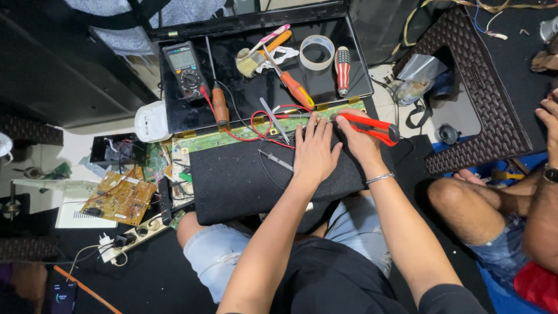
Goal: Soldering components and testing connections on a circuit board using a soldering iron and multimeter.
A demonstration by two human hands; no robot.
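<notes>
My left hand (314, 152) lies flat, fingers spread, on a black foam pad (238, 180) across my lap, fingertips at a long green circuit strip (232, 137). My right hand (357, 136) grips a red utility knife (372, 128) whose tip rests on the strip's right part. Tweezers (274, 120) and red probe leads (256, 125) lie on the strip beside my left hand.
A black panel (192, 110) behind holds a multimeter (183, 70), screwdrivers (290, 81), a tape roll (317, 52) and a brush (256, 55). Circuit boards (122, 197) and a power strip (133, 235) lie left. Another person's knee (465, 203) and a dark wicker stool (482, 99) are right.
</notes>
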